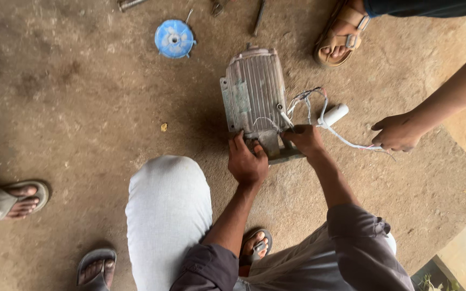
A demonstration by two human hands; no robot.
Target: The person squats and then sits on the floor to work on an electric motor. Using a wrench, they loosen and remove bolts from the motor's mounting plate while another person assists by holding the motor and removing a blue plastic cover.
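A grey ribbed electric motor (254, 89) lies on the dirt floor in front of my knees. My left hand (247, 161) grips its near end, fingers curled over the edge. My right hand (304, 139) pinches a thin tool or wire end at the motor's right side, where a bundle of white wires (307, 99) comes out. A white cylindrical capacitor (334, 114) hangs on those wires. Another person's hand (397, 132) at the right holds the far ends of the wires.
A blue plastic fan disc (174, 39) lies at the back. Metal tools (259, 16) lie near the top edge. Sandalled feet stand around: one foot (341, 37) top right, another foot (14, 198) at left, a third foot (96, 267) bottom left.
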